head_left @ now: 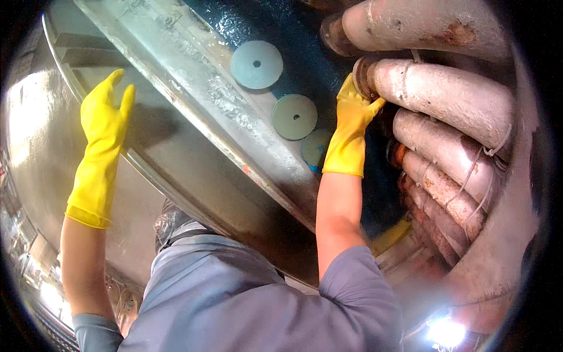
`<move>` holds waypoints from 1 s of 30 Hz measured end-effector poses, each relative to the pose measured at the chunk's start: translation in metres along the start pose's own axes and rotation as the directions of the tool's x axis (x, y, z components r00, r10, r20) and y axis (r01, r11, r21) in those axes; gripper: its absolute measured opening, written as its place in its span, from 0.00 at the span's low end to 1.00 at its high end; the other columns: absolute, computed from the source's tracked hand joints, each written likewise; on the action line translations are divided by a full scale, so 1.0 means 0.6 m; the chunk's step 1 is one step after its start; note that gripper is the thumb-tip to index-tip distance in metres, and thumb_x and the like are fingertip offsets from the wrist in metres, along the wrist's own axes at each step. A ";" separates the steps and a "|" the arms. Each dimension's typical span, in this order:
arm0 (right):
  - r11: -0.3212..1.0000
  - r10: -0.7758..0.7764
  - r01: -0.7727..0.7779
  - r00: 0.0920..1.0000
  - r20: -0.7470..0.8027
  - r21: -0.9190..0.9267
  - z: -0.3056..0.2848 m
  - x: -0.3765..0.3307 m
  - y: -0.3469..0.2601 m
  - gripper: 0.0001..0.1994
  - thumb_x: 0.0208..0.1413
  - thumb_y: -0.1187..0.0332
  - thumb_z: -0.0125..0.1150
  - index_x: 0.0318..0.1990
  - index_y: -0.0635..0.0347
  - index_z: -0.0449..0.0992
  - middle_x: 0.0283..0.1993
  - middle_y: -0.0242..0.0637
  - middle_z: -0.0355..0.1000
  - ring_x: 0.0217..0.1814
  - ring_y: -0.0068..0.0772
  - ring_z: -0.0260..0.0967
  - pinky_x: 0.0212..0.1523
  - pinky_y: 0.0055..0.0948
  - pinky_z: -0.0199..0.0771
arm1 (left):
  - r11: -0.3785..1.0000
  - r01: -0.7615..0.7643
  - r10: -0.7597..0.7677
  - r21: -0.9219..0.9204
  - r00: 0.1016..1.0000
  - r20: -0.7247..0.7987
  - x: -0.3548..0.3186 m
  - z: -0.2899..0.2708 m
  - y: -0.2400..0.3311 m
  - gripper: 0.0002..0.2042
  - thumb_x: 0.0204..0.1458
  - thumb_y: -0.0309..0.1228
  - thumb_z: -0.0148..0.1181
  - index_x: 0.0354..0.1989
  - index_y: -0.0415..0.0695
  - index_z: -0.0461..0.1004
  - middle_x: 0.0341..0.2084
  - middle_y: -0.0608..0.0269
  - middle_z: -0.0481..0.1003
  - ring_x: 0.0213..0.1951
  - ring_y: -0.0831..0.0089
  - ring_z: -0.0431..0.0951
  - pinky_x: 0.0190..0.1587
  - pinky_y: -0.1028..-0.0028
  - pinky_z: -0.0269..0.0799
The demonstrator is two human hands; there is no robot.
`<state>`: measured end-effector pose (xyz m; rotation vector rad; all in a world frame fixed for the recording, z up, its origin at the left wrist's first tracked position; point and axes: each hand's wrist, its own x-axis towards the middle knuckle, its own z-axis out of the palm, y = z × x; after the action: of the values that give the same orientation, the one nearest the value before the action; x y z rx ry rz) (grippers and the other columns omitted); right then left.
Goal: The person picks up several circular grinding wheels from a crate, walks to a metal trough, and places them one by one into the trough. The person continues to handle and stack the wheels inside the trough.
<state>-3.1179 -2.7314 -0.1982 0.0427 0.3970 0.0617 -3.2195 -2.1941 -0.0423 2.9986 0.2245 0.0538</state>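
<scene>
Both my hands wear long yellow rubber gloves. My left hand (105,108) is raised at the left, open, its thumb apart from the fingers, near the rim of a large metal vessel; nothing shows in it. My right hand (356,108) reaches to the brown, rusty end of a thick off-white cylinder (446,97). Its fingers go up behind that end and the thumb lies below, gripping the end; the fingertips are partly hidden. Left of this hand are round discs with small centre holes: a pale blue one (270,64), a grey-green one (284,120) and a darker one (312,146).
A broad metal ledge (193,88) with a whitish crust crosses diagonally, beside the curved metal rim (167,185). Dark blue wet surface (299,47) lies behind the discs. Several more stained cylinders (437,141) stack at the right, some with wire around them. A bright lamp (446,333) glows lower right.
</scene>
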 end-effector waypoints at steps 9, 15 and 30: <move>-0.510 -0.334 0.074 0.901 0.276 -0.857 -0.079 -0.201 0.101 0.30 0.65 0.62 0.68 0.70 0.68 0.69 0.72 0.55 0.68 0.74 0.52 0.67 0.73 0.43 0.67 | 1.000 -0.023 0.023 -0.002 0.999 -0.030 -0.008 -0.007 0.000 0.21 0.61 0.40 0.68 0.60 0.45 0.80 0.53 0.54 0.84 0.55 0.56 0.83 0.59 0.64 0.76; -0.827 -0.350 -0.231 0.925 0.148 -0.513 -0.127 -0.320 0.013 0.48 0.49 0.53 0.79 0.74 0.68 0.62 0.78 0.64 0.58 0.81 0.63 0.53 0.80 0.48 0.54 | 0.999 -0.003 0.000 -0.052 0.998 -0.062 -0.009 -0.004 -0.008 0.21 0.61 0.42 0.67 0.61 0.47 0.80 0.53 0.54 0.83 0.55 0.55 0.83 0.60 0.63 0.75; -0.533 -0.663 -0.596 0.735 -0.141 -0.600 -0.113 -0.278 0.064 0.50 0.41 0.56 0.88 0.69 0.73 0.68 0.69 0.56 0.71 0.71 0.51 0.69 0.72 0.40 0.67 | 0.992 -0.029 0.006 -0.119 0.983 -0.184 -0.018 0.021 -0.030 0.22 0.62 0.46 0.64 0.61 0.50 0.79 0.53 0.55 0.83 0.55 0.53 0.81 0.61 0.60 0.73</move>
<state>-3.3000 -2.7024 -0.1944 -2.3527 1.0561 0.3755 -3.2323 -2.1797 -0.0573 2.8743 0.2058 0.3346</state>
